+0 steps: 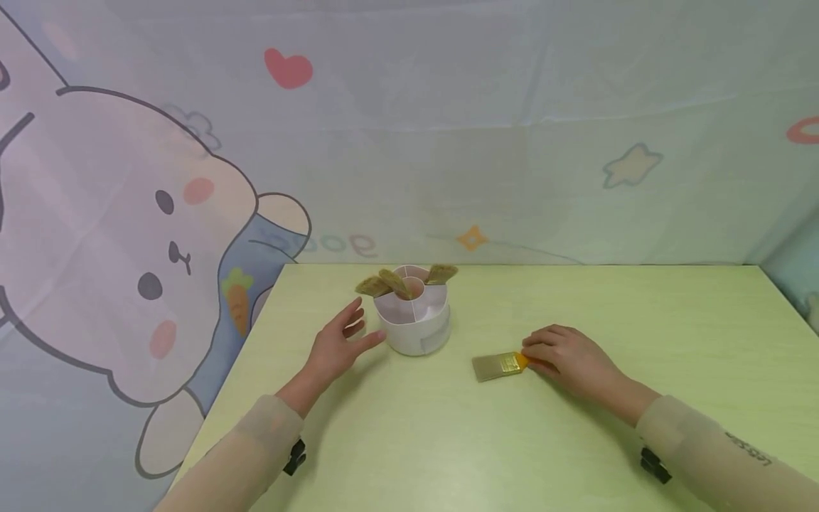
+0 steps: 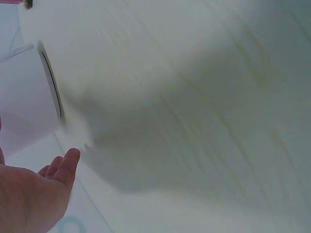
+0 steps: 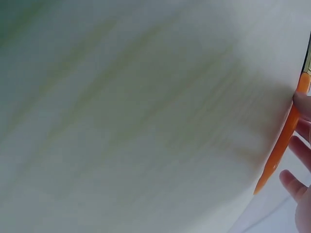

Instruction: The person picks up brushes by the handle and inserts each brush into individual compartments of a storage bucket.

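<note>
A flat paintbrush (image 1: 495,365) with pale bristles, a gold-coloured ferrule and an orange handle (image 3: 280,148) is low over the table, bristles pointing left. My right hand (image 1: 569,360) pinches that handle between thumb and fingers, and hides much of it in the head view. To the left stands a white round divided holder (image 1: 409,343), with several brushes (image 1: 441,274) standing bristles up in its compartments. My left hand (image 1: 335,348) is at the holder's left side, fingers spread and holding nothing. Its thumb tip is close to the wall; whether it touches, I cannot tell.
The pale yellow-green table (image 1: 409,441) ends at a back edge just behind the holder. Beyond it hangs a cloth (image 1: 409,178) printed with a cartoon animal, a heart and stars, which also covers the left side.
</note>
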Motion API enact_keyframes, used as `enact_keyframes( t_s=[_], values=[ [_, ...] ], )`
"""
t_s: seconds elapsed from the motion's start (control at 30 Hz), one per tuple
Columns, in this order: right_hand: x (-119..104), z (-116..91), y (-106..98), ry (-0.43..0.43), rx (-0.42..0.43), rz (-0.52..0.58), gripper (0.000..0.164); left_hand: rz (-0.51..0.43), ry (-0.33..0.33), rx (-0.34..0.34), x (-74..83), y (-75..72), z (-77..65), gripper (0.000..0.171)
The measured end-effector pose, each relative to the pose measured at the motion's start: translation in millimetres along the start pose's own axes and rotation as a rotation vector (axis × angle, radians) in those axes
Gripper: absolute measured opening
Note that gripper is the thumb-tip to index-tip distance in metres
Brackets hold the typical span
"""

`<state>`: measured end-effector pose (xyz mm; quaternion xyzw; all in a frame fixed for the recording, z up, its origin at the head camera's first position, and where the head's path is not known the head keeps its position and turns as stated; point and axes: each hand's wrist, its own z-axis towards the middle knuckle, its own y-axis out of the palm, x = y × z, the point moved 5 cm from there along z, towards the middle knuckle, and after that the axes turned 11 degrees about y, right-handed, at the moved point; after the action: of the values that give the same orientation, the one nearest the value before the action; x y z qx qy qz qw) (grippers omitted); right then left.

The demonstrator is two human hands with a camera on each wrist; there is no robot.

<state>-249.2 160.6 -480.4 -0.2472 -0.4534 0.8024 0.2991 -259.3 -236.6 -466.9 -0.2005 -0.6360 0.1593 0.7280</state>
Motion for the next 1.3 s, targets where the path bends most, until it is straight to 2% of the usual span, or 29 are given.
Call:
enact_keyframes(
  t_s=[0.17,0.4,0.6,0.73,1.1,1.3],
  values=[
    [-2,2,-3,-0.083,0.011,-0.048,0.029,-0.024,0.011,0.001,3.4,-4.3,-0.5,0.091],
    [-8,6,-8,-0.192,-0.064,-0.207,0.032,-0.059,0.034,0.006,5.8,-10.1,-1.6,0.089],
    [-10,8,-10,-0.216,-0.095,-0.22,0.029,-0.175,0.061,0.041,5.6,-11.8,-0.9,0.089],
    [-10,9,-11,-0.213,-0.129,-0.217,0.029,-0.255,0.056,0.066,5.5,-10.5,-0.3,0.091],
    [-11,12,-13,-0.228,-0.188,-0.243,0.029,-0.334,0.039,0.183,2.2,0.0,5.8,0.093],
    [-12,12,-13,-0.246,-0.193,-0.282,0.03,-0.379,0.056,0.189,3.6,6.6,3.8,0.087]
  ],
)
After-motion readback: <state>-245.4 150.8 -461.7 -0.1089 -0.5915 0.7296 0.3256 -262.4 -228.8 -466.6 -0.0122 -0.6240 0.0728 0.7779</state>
